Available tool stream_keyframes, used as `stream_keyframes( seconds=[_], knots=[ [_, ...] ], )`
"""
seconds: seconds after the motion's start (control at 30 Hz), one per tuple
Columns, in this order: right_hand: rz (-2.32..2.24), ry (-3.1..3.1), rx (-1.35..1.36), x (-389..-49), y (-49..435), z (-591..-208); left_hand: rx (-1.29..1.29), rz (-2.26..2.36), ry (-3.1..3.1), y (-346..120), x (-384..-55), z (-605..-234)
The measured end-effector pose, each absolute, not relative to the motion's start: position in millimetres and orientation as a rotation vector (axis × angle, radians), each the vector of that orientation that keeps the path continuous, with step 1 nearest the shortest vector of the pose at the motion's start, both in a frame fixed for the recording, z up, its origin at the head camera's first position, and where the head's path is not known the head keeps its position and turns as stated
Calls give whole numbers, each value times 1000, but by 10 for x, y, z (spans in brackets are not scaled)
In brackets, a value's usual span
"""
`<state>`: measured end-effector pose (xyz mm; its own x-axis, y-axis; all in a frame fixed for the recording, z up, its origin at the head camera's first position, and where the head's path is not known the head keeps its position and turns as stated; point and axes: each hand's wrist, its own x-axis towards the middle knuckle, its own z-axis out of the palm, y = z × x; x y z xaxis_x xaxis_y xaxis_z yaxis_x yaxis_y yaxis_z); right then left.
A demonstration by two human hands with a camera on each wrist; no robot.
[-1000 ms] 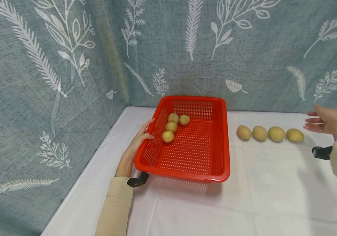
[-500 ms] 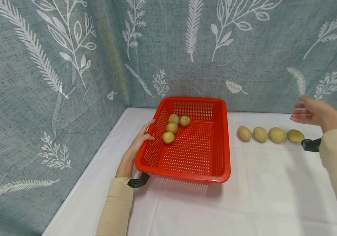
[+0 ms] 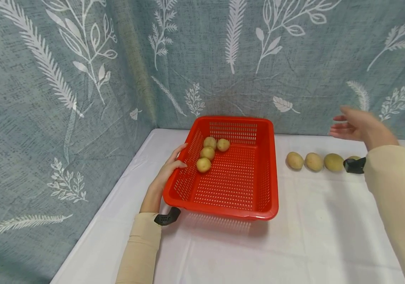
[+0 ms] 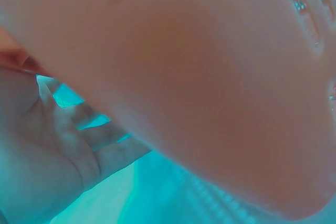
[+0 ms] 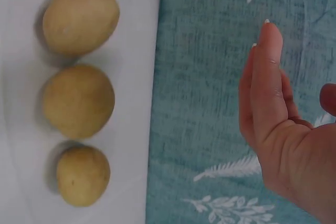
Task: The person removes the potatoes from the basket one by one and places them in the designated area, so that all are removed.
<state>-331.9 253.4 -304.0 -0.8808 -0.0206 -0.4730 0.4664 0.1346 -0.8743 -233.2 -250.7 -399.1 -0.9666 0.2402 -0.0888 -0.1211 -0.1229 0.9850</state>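
Observation:
A red plastic basket [image 3: 220, 212] with slotted walls stands on the white-covered table in the head view. Several round yellow-brown potatoes [image 3: 207, 153] lie in its left part. My left hand [image 3: 168, 167] grips the basket's left rim, thumb laid over the edge; the left wrist view has this hand [image 4: 58, 150] partly hidden behind the basket's wall [image 4: 199, 93]. My right hand [image 3: 355, 124] is held above and behind a row of potatoes [image 3: 314, 162] on the right. Its fingers are relaxed with nothing in them, as the hand [image 5: 283, 108] in the right wrist view also shows.
A grey-green cloth with white leaf patterns [image 3: 216, 94] hangs along the back and left of the table [image 3: 294, 244]. My right wrist camera [image 3: 355, 165] partly covers the rightmost potato of the row in the head view.
My right hand has moved left in the air, from beyond the right end of the potato row to over it. The left hand and the basket have stayed in place.

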Motion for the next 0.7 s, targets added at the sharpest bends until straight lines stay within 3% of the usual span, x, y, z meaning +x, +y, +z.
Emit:
stream_keyframes(
  seconds=[0.7],
  knots=[
    [-1829, 2015, 333, -3431, 1786, -3049, 136, 2184, 1939, -2511, -2357, -3985]
  ],
)
